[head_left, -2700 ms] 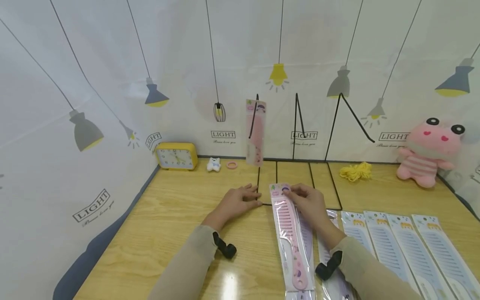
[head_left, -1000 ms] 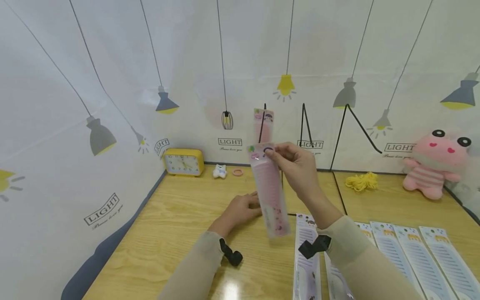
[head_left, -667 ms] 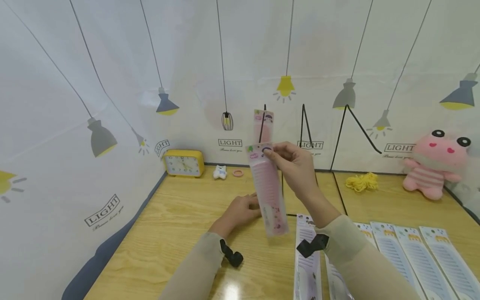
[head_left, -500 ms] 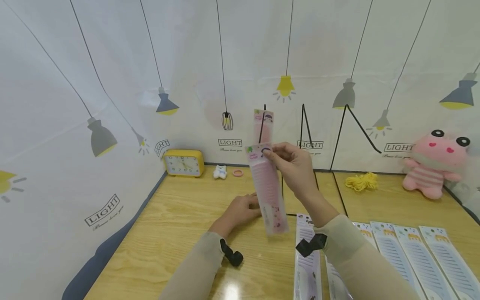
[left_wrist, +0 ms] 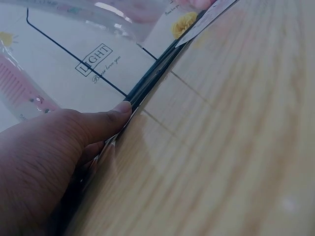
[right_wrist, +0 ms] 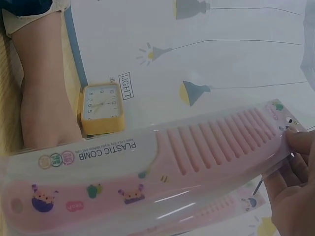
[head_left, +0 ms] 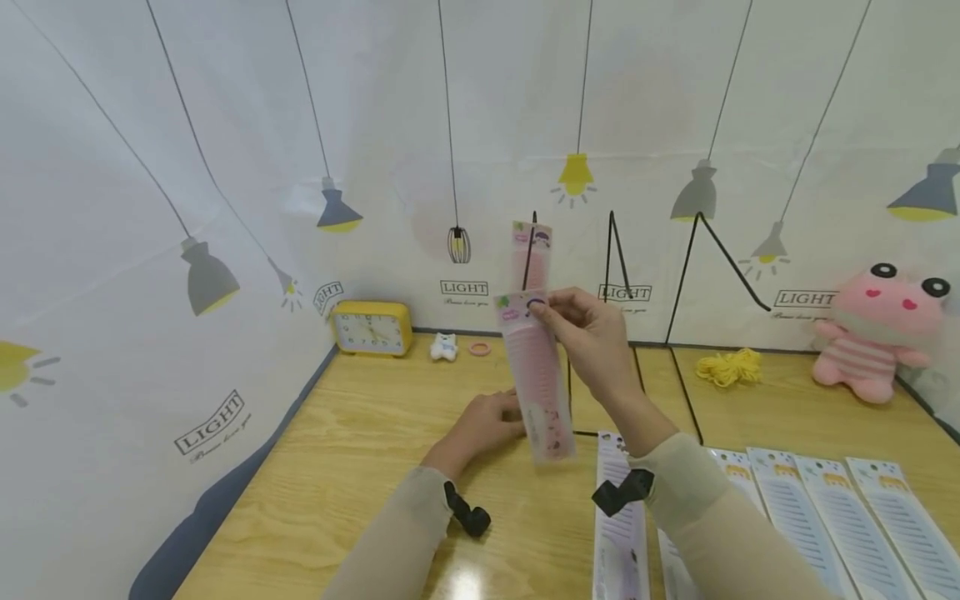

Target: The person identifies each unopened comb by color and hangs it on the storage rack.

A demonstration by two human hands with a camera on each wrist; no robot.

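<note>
My right hand (head_left: 596, 333) pinches the top of a clear-packed pink plastic comb (head_left: 534, 358) between thumb and fingers. The pack hangs down, slightly tilted, in front of the black wire rack (head_left: 738, 267). Its header overlaps the front end of the leftmost hook, where another packed pink comb (head_left: 539, 260) hangs. Teeth and printed handle of the held comb (right_wrist: 221, 147) show in the right wrist view. My left hand (head_left: 478, 427) rests low on the table at the rack's base, thumb (left_wrist: 106, 123) extended against a dark wire; its other fingers are mostly hidden.
Packed purple combs (head_left: 621, 533) and several blue ones (head_left: 795, 500) lie at the right front. Along the back stand a yellow clock (head_left: 371, 328), a small white bear (head_left: 444, 347), a pink ring (head_left: 479, 349), yellow yarn (head_left: 729, 367) and a pink plush toy (head_left: 870, 342). Two hooks hang nothing.
My right hand has lifted the packed pink comb from the pile up to the leftmost hook, then moved only slightly. The left hand stays at the rack base; the head view has shifted a little.
</note>
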